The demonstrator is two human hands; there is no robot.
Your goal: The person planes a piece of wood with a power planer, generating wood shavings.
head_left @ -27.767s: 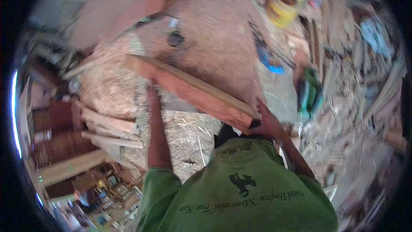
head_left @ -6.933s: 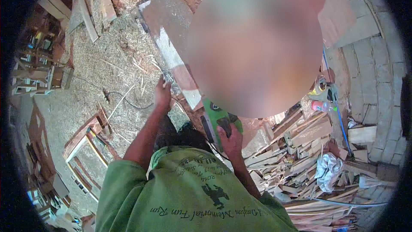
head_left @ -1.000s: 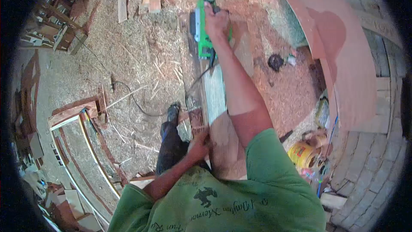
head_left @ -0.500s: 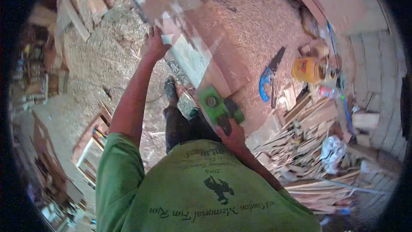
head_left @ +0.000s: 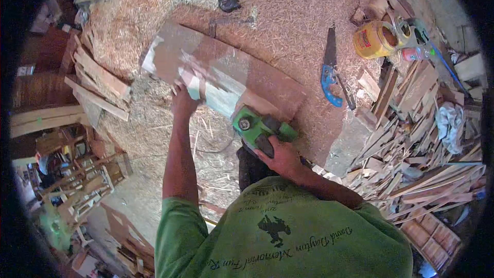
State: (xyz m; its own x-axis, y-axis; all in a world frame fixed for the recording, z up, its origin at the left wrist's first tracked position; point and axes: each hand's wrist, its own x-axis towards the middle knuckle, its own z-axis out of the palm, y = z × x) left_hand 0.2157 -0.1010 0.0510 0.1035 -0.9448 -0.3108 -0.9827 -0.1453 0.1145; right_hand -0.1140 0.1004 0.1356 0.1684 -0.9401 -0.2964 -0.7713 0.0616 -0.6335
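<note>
My right hand [head_left: 282, 158] is wrapped round the rear handle of a green electric planer [head_left: 253, 125]. The planer rests on the near right part of a long wooden board [head_left: 226, 97], which has pale and reddish-brown patches. My left hand [head_left: 185, 100] lies at the board's near edge, left of the planer, its fingers spread and touching the wood. The underside of the planer is hidden.
Right of the board, a blue-handled handsaw [head_left: 331, 72] lies near a yellow container [head_left: 371, 39]. Scrap wood [head_left: 401, 149] is heaped at the right. A black tape measure [head_left: 229, 2] lies beyond the board on shavings. Planks [head_left: 100, 77] lie at the left.
The view has swung, so the board lies flatter across it. My right hand still grips the planer near the board's right part; my left hand stays at the near edge.
</note>
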